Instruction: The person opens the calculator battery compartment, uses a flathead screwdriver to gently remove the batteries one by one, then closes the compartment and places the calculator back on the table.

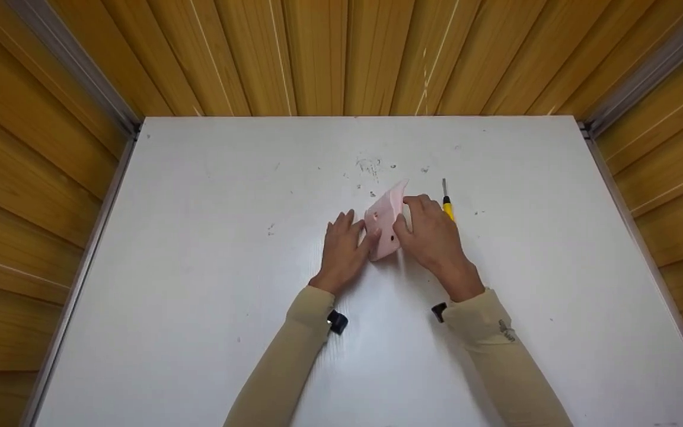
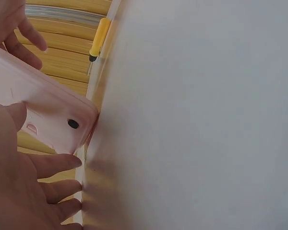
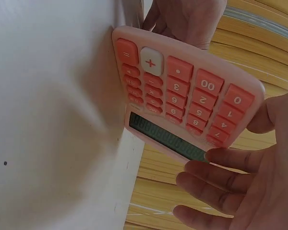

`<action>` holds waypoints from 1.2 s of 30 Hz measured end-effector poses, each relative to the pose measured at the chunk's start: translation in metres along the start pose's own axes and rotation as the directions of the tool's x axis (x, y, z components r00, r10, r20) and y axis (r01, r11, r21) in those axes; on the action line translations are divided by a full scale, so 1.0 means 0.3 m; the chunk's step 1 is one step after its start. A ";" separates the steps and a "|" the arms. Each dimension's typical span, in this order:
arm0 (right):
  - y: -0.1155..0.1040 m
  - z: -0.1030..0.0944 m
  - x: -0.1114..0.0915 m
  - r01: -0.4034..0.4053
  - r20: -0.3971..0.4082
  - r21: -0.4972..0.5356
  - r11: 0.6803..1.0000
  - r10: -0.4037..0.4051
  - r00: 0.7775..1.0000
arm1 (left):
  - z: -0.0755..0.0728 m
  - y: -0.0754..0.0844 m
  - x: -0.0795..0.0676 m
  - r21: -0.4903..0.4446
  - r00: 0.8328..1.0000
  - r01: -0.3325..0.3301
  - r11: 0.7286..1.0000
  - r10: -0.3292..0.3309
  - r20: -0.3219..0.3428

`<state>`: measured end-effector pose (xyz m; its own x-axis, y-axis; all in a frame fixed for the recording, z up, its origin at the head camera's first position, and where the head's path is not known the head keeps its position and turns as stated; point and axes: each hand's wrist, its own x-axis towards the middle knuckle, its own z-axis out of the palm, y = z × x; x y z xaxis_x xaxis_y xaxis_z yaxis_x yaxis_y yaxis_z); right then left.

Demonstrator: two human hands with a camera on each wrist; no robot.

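Pink calculator (image 1: 385, 224) tilted on table (image 1: 199, 267), right hand (image 1: 430, 234) gripping, left hand (image 1: 344, 249) seemingly gripping

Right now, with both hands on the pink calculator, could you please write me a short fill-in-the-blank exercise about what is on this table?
1. The calculator is ____ in colour, with darker keys.
2. It is held tilted up on the white ____, not lying flat.
3. The left hand and the right hand each hold one ____ of the calculator.
4. Beyond the right hand lies a screwdriver with a ____ handle.

Missing words: pink; table; side; yellow
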<state>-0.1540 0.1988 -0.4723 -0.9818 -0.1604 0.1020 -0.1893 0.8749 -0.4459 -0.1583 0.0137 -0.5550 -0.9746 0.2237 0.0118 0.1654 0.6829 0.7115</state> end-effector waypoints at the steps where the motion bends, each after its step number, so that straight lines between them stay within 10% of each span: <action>1: 0.000 -0.001 0.000 0.003 -0.002 -0.018 1.000 -0.003 1.000 | 0.001 0.000 0.001 0.008 1.000 0.009 1.000 -0.009 0.002; 18: 0.005 -0.042 0.004 0.106 0.046 -0.318 0.942 -0.096 0.994 | -0.024 -0.003 -0.009 0.123 1.000 0.028 0.992 -0.026 -0.015; 36: 0.052 0.001 0.001 0.034 0.114 -0.318 0.948 0.003 0.993 | -0.043 -0.012 -0.006 0.181 0.997 0.083 0.980 -0.083 -0.007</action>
<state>-0.1574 0.2123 -0.4794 -0.9779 -0.2090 -0.0017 -0.2069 0.9688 -0.1365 -0.1591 0.0019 -0.5486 -0.9859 0.1618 -0.0424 0.1090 0.8136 0.5712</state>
